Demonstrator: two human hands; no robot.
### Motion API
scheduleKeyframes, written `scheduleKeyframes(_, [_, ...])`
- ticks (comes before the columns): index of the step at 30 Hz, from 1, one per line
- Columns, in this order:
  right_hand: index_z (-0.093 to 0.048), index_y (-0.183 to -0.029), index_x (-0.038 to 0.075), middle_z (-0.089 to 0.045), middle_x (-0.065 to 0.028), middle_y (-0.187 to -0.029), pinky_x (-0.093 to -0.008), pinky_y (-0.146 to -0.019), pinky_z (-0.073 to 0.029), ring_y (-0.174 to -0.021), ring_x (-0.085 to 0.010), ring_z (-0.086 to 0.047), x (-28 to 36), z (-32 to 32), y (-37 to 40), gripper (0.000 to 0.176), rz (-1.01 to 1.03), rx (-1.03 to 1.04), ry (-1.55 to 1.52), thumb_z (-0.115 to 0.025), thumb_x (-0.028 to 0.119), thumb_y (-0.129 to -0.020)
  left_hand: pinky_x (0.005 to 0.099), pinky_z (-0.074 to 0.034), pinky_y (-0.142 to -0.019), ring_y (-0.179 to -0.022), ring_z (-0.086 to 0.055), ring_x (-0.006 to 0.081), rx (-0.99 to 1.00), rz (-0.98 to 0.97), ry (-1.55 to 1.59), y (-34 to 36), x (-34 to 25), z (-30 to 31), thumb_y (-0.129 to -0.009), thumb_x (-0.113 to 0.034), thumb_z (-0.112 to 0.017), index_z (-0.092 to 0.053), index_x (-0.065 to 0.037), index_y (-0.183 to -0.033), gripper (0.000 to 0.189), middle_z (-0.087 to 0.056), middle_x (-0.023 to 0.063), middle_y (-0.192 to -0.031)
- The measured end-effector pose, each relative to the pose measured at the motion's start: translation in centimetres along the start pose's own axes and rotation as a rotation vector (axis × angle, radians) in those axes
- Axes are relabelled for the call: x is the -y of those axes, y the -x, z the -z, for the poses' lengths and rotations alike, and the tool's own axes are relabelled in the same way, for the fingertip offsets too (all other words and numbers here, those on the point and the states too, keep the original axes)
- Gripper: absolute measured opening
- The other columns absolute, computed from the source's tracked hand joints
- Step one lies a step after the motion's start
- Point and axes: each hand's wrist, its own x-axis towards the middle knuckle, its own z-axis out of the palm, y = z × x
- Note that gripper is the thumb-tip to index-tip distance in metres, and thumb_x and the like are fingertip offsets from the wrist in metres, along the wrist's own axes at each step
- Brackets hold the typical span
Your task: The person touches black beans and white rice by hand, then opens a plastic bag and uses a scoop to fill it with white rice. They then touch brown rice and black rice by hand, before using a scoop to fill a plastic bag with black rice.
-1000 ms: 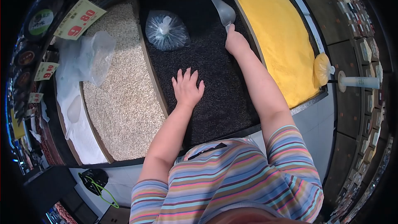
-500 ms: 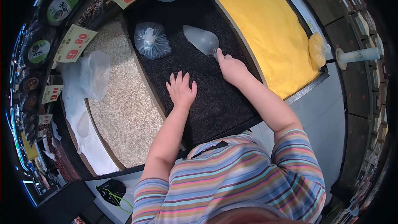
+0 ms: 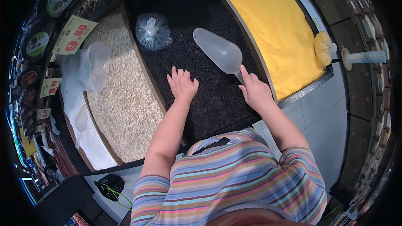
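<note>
My right hand [image 3: 256, 90] grips the handle of a translucent plastic scoop [image 3: 220, 51]. The scoop lies over the black grain [image 3: 205, 104] near the bin's right divider, its tip pointing to the upper left, and no grain shows inside it. Flat on the same black grain, close to the left divider, rests my left hand [image 3: 182, 84], fingers apart and holding nothing. Beyond it sits a bunched clear plastic bag [image 3: 153, 32] with a gathered top.
To the left lie a bin of pale grain [image 3: 130, 100] and one of white powder [image 3: 98, 152], with plastic sheeting [image 3: 86, 65] over the edge. Yellow grain [image 3: 272, 29] fills the right bin. Wooden dividers [image 3: 247, 37] separate them. Price signs [image 3: 75, 34] stand along the left.
My right hand has drawn the scoop down and to the right, toward my body. My left hand stays flat on the black grain. The view has shifted slightly.
</note>
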Motion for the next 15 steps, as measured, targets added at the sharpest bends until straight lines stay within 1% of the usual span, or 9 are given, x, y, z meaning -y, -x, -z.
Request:
scheduleKeyframes(3, [-0.032, -0.142, 0.005, -0.055, -0.0166, -0.092, -0.0419, -0.060, -0.052, -0.071, -0.0338, -0.062, 0.1, -0.5, -1.2, 0.060, -0.082, -0.089, -0.006, -0.057, 0.021, -0.090, 0.0612, -0.030, -0.103, -0.125, -0.040, 0.0401, 0.030, 0.018, -0.019, -0.1, 0.0, -0.1, -0.070, -0.027, -0.069, -0.064, -0.004, -0.088, 0.030, -0.055, 0.0150, -0.107])
scheduleKeyframes(6, [-0.036, -0.139, 0.002, -0.055, -0.0169, -0.090, -0.0411, -0.057, -0.053, -0.066, -0.0326, -0.063, 0.0, -1.7, -2.8, 0.055, -0.131, -0.152, 0.048, -0.054, 0.022, -0.092, 0.0614, -0.030, -0.103, -0.126, -0.039, 0.0400, 0.029, 0.022, -0.001, -0.1, 0.0, -0.1, -0.070, -0.027, -0.069, -0.064, -0.004, -0.088, 0.029, -0.055, 0.0149, -0.107])
scheduleKeyframes(9, [-0.035, -0.140, 0.001, -0.055, -0.0175, -0.091, -0.0409, -0.057, -0.054, -0.067, -0.0323, -0.063, 0.8, -1.8, -3.6, 0.055, -0.204, -0.157, 0.068, -0.053, 0.021, -0.092, 0.0616, -0.030, -0.103, -0.126, -0.039, 0.0402, 0.037, 0.020, 0.009, -0.1, 0.0, 0.2, -0.070, -0.026, -0.069, -0.065, -0.004, -0.088, 0.029, -0.054, 0.0149, -0.107])
scheduleKeyframes(15, [-0.031, -0.142, 0.000, -0.055, -0.0196, -0.093, -0.0419, -0.061, -0.055, -0.070, -0.0328, -0.065, 0.5, -2.2, -5.3, 0.056, -0.301, -0.075, 0.129, -0.050, 0.023, -0.094, 0.0618, -0.030, -0.103, -0.126, -0.039, 0.0405, 0.029, 0.018, 0.027, -0.1, 0.1, 0.1, -0.069, -0.026, -0.069, -0.065, -0.004, -0.086, 0.029, -0.054, 0.0150, -0.108])
